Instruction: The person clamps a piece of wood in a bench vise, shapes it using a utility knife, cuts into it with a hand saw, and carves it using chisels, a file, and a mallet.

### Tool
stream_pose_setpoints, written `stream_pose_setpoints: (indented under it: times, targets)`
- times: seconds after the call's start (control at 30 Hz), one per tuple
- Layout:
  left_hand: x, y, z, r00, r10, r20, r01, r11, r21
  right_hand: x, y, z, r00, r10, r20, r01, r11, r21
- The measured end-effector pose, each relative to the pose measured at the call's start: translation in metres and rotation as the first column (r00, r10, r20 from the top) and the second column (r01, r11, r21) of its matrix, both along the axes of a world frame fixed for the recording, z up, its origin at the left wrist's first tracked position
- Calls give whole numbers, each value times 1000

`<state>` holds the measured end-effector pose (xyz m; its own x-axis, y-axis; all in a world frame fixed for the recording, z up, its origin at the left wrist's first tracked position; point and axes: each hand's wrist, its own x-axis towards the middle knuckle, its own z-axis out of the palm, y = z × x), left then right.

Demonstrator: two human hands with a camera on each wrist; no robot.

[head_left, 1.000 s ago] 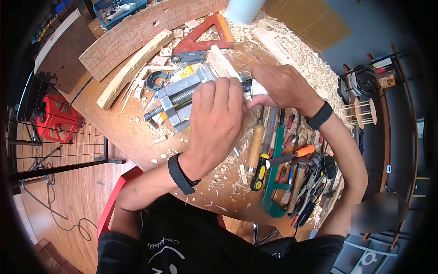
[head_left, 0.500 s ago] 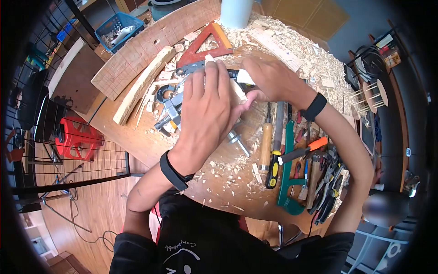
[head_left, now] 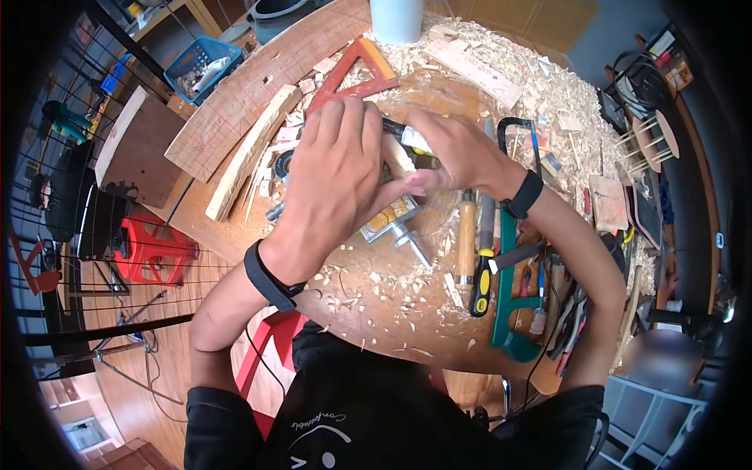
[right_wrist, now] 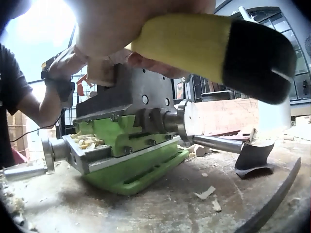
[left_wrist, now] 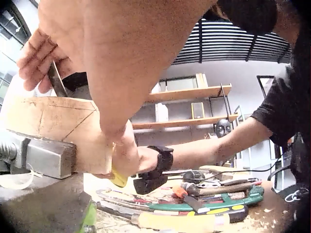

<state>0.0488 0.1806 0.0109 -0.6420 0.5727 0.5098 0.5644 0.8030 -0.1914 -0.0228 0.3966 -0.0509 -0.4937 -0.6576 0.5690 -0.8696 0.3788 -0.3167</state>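
Note:
A pale wood piece (left_wrist: 58, 121) stands clamped in the metal jaws of a vise with a green base (right_wrist: 131, 177). My right hand (head_left: 462, 157) grips a yellow and black handle (right_wrist: 209, 51) beside the wood. From between the hands a dark metal shaft (head_left: 394, 128) shows. My left hand (head_left: 337, 168) lies over the wood and vise, its fingers (left_wrist: 36, 65) bent over a dark flat blade (left_wrist: 57, 80). Both thumbs meet near the wood's close end in the head view. The left palm hides most of the vise there.
Right of the vise lie a wooden-handled tool (head_left: 466, 243), a green saw frame (head_left: 509, 333) and several hand tools. Behind are a red triangle square (head_left: 333, 86), a long curved board (head_left: 211, 141) and a white cylinder (head_left: 396, 19). Shavings (head_left: 548, 86) cover the back right.
The head view has shifted. Both hands have moved forward over the vise, the left toward the red triangle square, and the vise's front screw handle has come into sight.

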Motion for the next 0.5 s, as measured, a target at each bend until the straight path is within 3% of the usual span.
stream_pose_setpoints:
  times: [0.23,0.3,0.5]
  targets:
    - [-8,2,7,1000,-18,-5,17,996,-92,6,-6,-13,992,-10,125,20,997,-81]
    - [-3,4,9,1000,-13,10,14,996,-93,6,-9,-21,999,-18,40,23,992,-121]
    - [15,4,12,997,28,69,-21,995,-98,21,-13,-20,1000,-17,19,20,991,-129]
